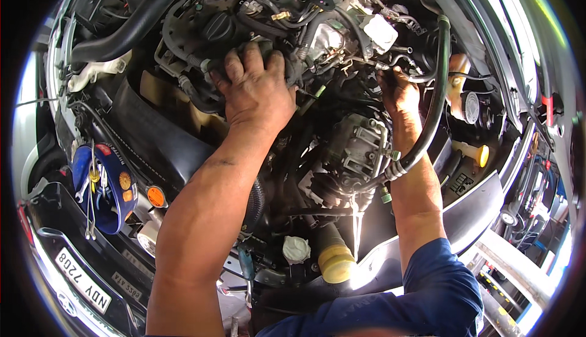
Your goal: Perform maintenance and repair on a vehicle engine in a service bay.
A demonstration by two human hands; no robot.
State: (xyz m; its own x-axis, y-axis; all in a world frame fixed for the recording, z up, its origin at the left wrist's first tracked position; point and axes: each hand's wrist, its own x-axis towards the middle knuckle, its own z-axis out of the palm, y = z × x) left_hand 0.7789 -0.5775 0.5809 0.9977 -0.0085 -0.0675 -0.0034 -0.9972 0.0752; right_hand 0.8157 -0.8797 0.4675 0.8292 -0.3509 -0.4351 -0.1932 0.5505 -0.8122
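My left hand [259, 90] rests palm down on the engine [183, 44], its fingers apart and bent over a dark part just below the round black filler cap [218, 27]. Nothing shows in its grasp. Farther right, my right hand [400, 93] reaches in among thin hoses and metal pipes [421, 78]. Its fingers are bent together at a small fitting, and what lies between them is too hidden to name. A thick black hose [442, 62] curves down over my right forearm. Between my arms sits a grey metal, ribbed housing [357, 151].
A blue pouch [116, 187] with wrenches hangs at the left, near an orange cap [157, 196]. A yellow-capped tube [336, 264] and a blue-handled tool [246, 264] lie nearer me. A reservoir [458, 83] stands right. Another vehicle [79, 276] is at lower left.
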